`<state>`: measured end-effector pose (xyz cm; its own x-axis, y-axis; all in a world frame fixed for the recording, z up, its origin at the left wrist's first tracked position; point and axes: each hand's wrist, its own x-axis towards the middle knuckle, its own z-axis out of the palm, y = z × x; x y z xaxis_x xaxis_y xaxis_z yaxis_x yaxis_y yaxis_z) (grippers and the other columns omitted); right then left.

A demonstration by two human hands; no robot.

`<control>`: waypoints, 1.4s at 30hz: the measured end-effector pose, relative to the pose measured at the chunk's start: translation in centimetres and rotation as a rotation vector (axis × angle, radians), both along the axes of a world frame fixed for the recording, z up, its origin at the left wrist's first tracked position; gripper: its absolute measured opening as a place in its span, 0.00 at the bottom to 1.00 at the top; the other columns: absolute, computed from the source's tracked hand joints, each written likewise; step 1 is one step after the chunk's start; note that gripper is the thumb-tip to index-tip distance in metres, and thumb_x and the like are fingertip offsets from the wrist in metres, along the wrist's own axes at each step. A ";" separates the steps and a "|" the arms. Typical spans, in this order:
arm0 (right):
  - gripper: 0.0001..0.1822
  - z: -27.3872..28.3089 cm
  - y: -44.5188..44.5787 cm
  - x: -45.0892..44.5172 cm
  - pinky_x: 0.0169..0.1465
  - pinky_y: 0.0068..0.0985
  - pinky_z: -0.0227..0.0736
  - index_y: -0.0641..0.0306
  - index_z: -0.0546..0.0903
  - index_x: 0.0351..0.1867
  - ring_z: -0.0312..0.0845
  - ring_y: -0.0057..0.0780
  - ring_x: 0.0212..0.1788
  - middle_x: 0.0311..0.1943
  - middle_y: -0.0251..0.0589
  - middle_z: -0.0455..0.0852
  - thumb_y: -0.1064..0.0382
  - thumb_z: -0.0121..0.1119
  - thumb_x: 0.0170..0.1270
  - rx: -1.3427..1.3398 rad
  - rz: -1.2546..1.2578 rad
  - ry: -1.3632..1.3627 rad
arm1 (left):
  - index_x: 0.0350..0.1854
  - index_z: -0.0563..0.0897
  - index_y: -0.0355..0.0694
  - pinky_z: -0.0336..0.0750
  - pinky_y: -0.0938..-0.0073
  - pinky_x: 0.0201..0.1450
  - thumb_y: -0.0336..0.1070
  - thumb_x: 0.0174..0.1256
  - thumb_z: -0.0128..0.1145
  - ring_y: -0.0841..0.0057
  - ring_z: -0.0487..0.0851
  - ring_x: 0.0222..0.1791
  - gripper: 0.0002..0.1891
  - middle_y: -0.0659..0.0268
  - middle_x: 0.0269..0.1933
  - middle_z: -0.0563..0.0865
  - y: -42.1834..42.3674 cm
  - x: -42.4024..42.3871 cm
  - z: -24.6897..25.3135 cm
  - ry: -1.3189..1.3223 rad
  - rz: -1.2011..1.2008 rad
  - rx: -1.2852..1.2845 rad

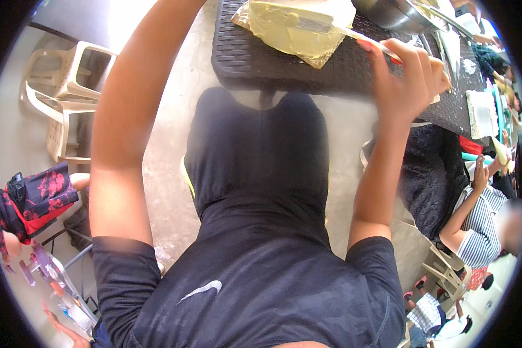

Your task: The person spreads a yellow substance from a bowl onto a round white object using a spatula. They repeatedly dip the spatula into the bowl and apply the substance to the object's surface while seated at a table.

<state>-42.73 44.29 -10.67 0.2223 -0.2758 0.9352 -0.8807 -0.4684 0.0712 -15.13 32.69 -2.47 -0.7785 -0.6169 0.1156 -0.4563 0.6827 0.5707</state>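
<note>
My right hand [406,85] grips the light handle of a spatula [350,33] between thumb and fingers. The spatula's blade lies against pale yellow icing [278,39] that coats what looks like a cake near the table's front edge. Under it, a corner of a gold cake board [318,61] sticks out toward me. My left hand is out of view past the top edge; only the left arm shows, reaching forward. The far side of the iced cake is washed out by glare and cut off by the picture's edge.
The dark woven-pattern table [239,56] carries a metal bowl [393,15] on the right. Further right lies a white-iced rectangular slab [481,114]. A black fleecy cloth [430,174] hangs below. Plastic chairs [76,95] stand left. A person in stripes [480,226] sits close on the right.
</note>
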 end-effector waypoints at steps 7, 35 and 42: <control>0.18 -3.7 3.0 -1.1 0.51 0.32 0.54 0.43 0.89 0.33 0.71 0.24 0.36 0.26 0.18 0.80 0.44 0.86 0.47 0.072 -0.041 -0.095 | 0.60 0.91 0.44 0.80 0.73 0.52 0.26 0.70 0.64 0.75 0.86 0.46 0.18 0.63 0.48 0.94 0.5 0.5 0.4 0.043 -0.055 -0.046; 0.19 -4.5 6.4 8.4 0.54 0.36 0.51 0.41 0.87 0.32 0.71 0.24 0.37 0.27 0.16 0.81 0.40 0.84 0.47 0.065 -0.145 -0.037 | 0.64 0.89 0.44 0.76 0.69 0.67 0.39 0.71 0.68 0.71 0.86 0.60 0.20 0.61 0.60 0.92 1.9 5.6 1.8 -0.049 -0.049 0.094; 0.17 -0.6 6.7 13.2 0.52 0.34 0.50 0.37 0.88 0.32 0.70 0.23 0.37 0.27 0.14 0.81 0.40 0.85 0.47 -0.079 -0.134 -0.122 | 0.64 0.89 0.43 0.77 0.70 0.63 0.37 0.72 0.68 0.73 0.87 0.56 0.20 0.63 0.58 0.93 3.8 9.7 2.4 -0.056 0.032 0.137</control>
